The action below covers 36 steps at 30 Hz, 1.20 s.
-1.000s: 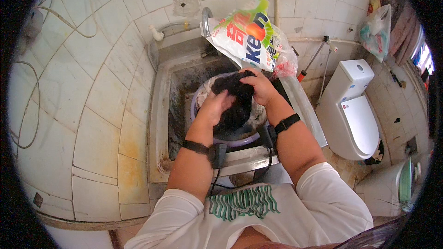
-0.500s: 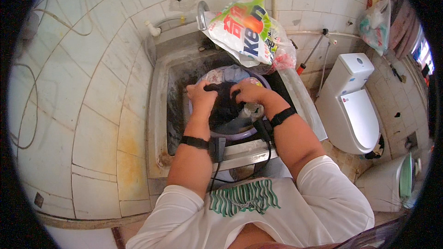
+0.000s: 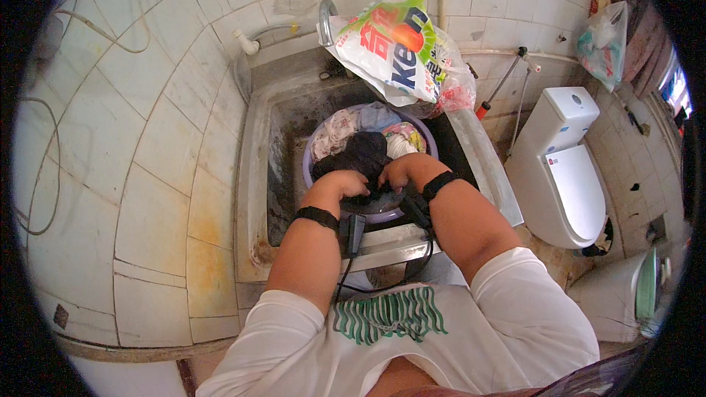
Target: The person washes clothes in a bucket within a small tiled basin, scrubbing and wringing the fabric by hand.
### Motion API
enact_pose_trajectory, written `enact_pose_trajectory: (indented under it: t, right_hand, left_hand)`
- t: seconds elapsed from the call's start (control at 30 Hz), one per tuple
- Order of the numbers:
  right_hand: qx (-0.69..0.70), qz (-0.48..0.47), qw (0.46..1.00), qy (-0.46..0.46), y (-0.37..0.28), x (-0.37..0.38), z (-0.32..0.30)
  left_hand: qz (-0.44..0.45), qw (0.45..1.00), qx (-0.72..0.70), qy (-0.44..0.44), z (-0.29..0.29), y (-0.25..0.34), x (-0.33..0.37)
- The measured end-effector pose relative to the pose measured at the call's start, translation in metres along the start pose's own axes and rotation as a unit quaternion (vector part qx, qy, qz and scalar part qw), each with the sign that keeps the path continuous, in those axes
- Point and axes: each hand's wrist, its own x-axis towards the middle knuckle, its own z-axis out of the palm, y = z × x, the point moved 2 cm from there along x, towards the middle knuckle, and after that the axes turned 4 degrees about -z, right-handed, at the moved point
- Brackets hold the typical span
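Probably soft, limp and water-heavy, the black cloth (image 3: 360, 153) suits a hold by its bunched folds; left hand (image 3: 344, 184) and right hand (image 3: 403, 170) touch it, whether clamped I cannot tell, toward the purple basin's (image 3: 384, 216) near rim.

Black cloth (image 3: 360, 151), lilac basin (image 3: 384, 216) (pale)

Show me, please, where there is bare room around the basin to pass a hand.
Between the lavender basin and the sink's left rim there is bare room; another gap lies on the basin's right. The sink's right ledge looks bare this side of the bags. The basin is crowded with cloths, the left hand and the right hand.
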Motion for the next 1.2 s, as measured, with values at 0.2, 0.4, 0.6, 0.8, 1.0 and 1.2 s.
enact_pose_trajectory:
  t: [0.2,0.4,0.6,0.8,1.0,1.2]
  right_hand:
    - [0.001,0.053,0.998,-0.036,0.013,0.024,0.012]
    - [0.062,-0.056,0.996,0.036,0.020,-0.003,-0.007]
    - [0.650,-0.076,0.655,0.379,0.026,-0.033,-0.033]
    - [0.753,-0.266,0.454,0.394,-0.006,-0.069,-0.051]
    - [0.751,-0.295,0.403,0.431,-0.020,-0.066,-0.050]
    - [0.455,-0.099,0.693,0.551,-0.049,-0.053,-0.042]
  left_hand:
    - [0.054,0.996,0.041,-0.051,0.012,-0.016,0.032]
    - [0.005,0.992,-0.125,0.020,0.001,-0.001,0.010]
    - [0.081,0.801,-0.584,0.104,-0.013,-0.004,-0.001]
    - [0.253,0.586,-0.763,0.105,-0.028,0.014,-0.025]
    - [0.273,0.691,-0.610,0.275,-0.020,0.009,-0.005]
    - [0.178,0.582,-0.740,0.287,-0.022,0.022,-0.027]
